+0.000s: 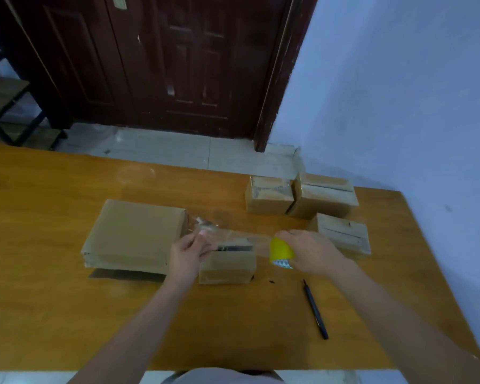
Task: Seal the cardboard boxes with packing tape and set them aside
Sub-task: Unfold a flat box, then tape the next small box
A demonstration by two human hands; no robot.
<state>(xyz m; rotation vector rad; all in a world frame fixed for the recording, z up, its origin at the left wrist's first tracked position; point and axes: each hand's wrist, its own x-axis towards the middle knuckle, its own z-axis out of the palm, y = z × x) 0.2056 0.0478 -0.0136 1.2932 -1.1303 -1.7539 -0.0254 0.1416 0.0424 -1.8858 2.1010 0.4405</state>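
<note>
Right hand [313, 252] wrapped round a yellow tape roll [281, 252], fingers curled over its far side and mostly hidden behind it. Left hand [187, 254] pinching the free end of the clear tape strip [233, 235], thumb and fingertips closed on it, though motion blur smears the exact grip. Strip stretched taut between the two hands, hard to make out except for its sheen and a crumpled bit at the left end.

Directly beneath the strip, between the hands: a small open box [227, 266], a dark slot showing along its top, left side partly covered by the left hand. Not clear whether the tape touches it yet. Just beside it on the left, a flat larger box [133, 234], with a dark sliver of cardboard poking out under its near edge.

Toward the far right corner of the tabletop [53, 300], three small boxes: two [269, 195] [324, 195] side by side at the far edge, a third [344, 235] nearer, partly hidden behind the right hand. Glossy tape over their tops.

Black pen [315, 309] lying near the right forearm. Dark wooden door [161, 59] beyond the far edge, blurred.
</note>
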